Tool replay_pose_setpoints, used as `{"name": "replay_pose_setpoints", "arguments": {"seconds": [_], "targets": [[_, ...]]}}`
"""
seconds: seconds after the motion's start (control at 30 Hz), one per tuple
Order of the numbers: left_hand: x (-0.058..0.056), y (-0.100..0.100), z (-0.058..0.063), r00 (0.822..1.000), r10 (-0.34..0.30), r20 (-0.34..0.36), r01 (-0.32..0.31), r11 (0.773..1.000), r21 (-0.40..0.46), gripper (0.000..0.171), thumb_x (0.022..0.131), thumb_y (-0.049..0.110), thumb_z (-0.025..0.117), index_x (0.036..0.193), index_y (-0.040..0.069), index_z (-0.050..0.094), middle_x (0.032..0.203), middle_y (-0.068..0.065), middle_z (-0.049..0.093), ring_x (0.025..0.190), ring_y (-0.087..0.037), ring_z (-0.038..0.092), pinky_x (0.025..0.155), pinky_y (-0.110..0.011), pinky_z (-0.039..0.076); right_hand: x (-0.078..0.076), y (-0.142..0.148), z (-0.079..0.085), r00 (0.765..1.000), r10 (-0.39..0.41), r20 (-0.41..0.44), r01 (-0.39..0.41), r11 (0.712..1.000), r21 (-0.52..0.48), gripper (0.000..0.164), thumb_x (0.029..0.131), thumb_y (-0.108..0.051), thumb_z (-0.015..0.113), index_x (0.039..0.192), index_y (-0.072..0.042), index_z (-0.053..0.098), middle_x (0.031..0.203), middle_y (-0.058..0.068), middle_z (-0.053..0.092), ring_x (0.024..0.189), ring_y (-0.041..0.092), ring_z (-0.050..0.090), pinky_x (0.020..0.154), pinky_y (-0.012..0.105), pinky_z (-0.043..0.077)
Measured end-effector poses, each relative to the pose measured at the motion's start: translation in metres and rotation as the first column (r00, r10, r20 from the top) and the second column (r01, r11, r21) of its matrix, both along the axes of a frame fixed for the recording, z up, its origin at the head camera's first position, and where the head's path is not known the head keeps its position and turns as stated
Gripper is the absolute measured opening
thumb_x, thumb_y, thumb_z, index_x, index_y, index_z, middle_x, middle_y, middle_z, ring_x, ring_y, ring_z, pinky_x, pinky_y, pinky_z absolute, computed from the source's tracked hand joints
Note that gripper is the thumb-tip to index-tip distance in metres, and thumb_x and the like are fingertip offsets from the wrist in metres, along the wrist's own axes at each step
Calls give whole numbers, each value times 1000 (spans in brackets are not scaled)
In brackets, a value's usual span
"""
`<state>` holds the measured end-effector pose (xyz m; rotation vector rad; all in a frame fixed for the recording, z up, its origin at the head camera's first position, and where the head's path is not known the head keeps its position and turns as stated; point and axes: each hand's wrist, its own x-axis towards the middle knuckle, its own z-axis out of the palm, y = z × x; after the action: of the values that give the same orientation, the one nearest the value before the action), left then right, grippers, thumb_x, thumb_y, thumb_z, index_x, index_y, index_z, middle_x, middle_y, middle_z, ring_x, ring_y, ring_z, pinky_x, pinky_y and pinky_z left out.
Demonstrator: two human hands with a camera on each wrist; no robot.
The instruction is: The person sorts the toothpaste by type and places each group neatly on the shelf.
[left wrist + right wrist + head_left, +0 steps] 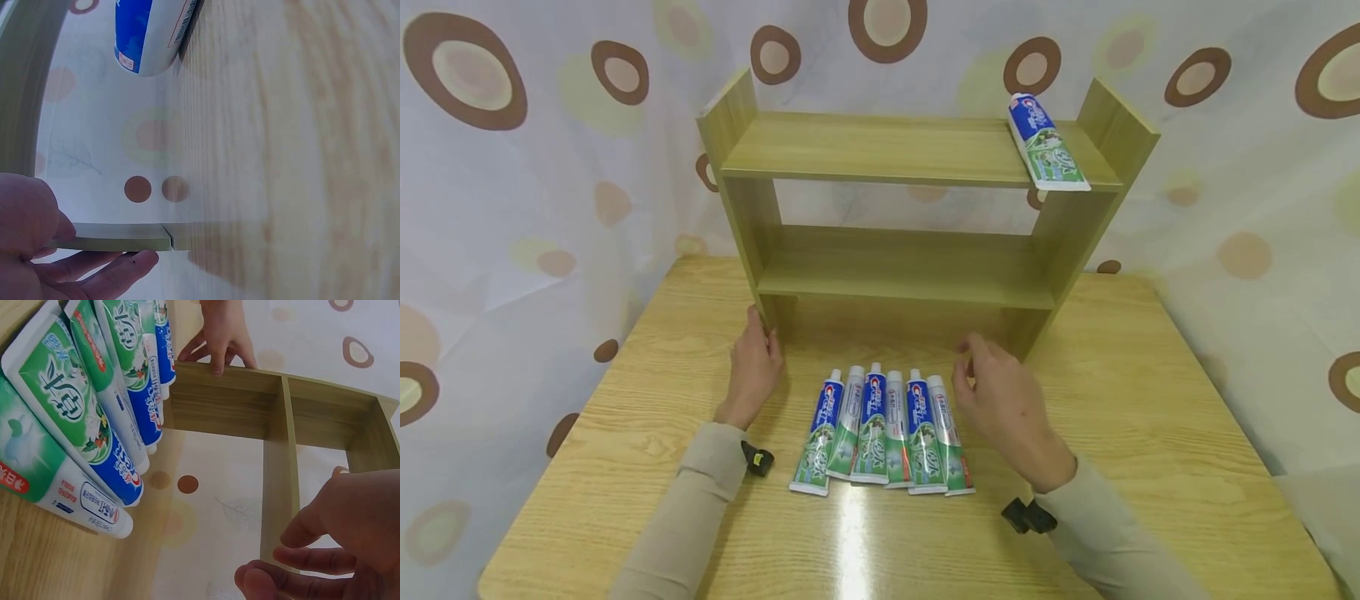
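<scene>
A two-tier wooden shelf [887, 150] stands on the table. My left hand [755, 367] grips the foot of its left side panel [119, 237], thumb on one face and fingers on the other. By the right side panel [1075, 242], my right hand [1003, 404] hovers with loosely bent fingers and holds nothing. Between the hands lies a row of several toothpaste tubes [872, 425], caps toward the shelf, blue-green ones alternating with white-green ones. Another blue-green toothpaste tube [1048, 146] lies at the right end of the top board, its flat end past the front edge.
The wooden table [625, 467] extends on both sides of the shelf. Behind it hangs a pale curtain [587, 167] with brown and beige circles. Each wrist bears a small black camera mount [1028, 517].
</scene>
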<state>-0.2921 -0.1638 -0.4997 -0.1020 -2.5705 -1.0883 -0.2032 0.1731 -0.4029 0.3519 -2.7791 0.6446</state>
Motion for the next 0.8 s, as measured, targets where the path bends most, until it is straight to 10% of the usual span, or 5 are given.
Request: {"name": "replay_pose_setpoints", "arguments": {"seconds": [0.8], "targets": [[0, -1, -1, 1000, -10, -10, 10, 1000, -15, 40, 114, 4, 45, 151, -10, 38, 139, -44, 62, 117, -56, 72, 87, -63, 65, 3, -2, -27, 999, 2, 36, -2, 1000, 21, 20, 101, -9, 70, 119, 1, 69, 82, 11, 69, 52, 12, 47, 44, 22, 36]]}}
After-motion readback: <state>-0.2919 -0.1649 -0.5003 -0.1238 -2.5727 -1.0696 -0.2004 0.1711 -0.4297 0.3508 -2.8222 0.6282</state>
